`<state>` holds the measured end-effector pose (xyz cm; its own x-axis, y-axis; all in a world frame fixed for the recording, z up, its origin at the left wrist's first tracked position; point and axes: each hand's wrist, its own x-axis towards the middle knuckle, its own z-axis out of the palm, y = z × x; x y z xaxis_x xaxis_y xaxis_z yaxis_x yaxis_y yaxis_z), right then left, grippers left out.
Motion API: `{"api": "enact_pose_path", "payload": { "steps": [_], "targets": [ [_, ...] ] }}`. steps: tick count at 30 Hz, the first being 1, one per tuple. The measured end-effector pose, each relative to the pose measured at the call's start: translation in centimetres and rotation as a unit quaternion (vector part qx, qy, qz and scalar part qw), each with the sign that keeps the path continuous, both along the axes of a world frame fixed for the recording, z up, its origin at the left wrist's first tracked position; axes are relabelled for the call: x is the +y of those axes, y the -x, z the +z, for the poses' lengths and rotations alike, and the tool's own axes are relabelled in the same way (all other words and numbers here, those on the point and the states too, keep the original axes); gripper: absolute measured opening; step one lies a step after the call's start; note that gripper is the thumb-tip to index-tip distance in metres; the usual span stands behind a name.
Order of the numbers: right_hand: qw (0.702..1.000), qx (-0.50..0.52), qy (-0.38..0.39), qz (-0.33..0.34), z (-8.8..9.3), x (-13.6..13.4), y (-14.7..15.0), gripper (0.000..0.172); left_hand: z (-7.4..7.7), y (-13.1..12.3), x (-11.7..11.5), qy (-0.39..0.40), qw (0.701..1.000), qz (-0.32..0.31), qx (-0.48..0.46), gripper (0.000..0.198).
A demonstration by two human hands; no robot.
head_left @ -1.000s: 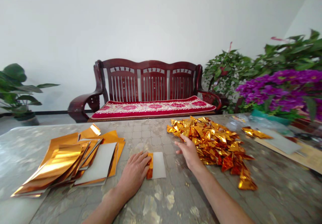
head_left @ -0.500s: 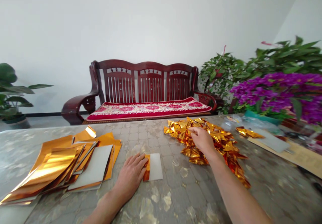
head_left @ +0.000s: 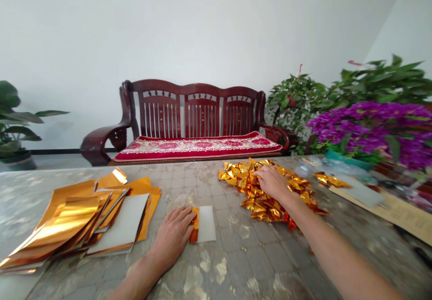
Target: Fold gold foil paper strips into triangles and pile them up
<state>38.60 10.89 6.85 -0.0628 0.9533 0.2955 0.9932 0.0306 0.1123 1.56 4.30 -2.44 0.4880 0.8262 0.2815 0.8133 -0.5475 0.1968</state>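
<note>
My left hand (head_left: pixel 173 236) lies flat, fingers spread, on the left end of a small sheet (head_left: pixel 204 224) that is grey on top with a gold strip folded over. My right hand (head_left: pixel 272 182) reaches forward and rests on a heap of folded gold foil pieces (head_left: pixel 266 192), fingers curled down into it; what they grip, if anything, is hidden. A fanned stack of flat gold foil sheets (head_left: pixel 81 217), some grey side up, lies to the left of my left hand.
The table (head_left: pixel 236 264) has a patterned glossy top. At its right edge lie more gold pieces (head_left: pixel 329 181), grey card and a brown board (head_left: pixel 401 212). Purple flowers (head_left: pixel 378 127) and green plants stand right; a wooden bench (head_left: pixel 195 127) is behind.
My right hand moved from the table near the small sheet forward and right onto the foil heap. My left hand stayed on the small sheet.
</note>
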Motion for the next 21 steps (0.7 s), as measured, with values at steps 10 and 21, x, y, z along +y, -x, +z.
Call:
{"api": "enact_pose_path", "payload": {
  "steps": [10, 21],
  "targets": [
    [0.991, -0.017, -0.005, -0.130, -1.2, 1.1, 0.7, 0.046, -0.3, 0.2, 0.1, -0.004, 1.000, -0.003, -0.005, 0.036],
    [0.974, 0.113, 0.024, -0.194, -0.3, 3.1, -2.7, 0.032, -0.2, 0.0, 0.1, -0.001, 1.000, -0.002, -0.010, 0.036]
  ]
}}
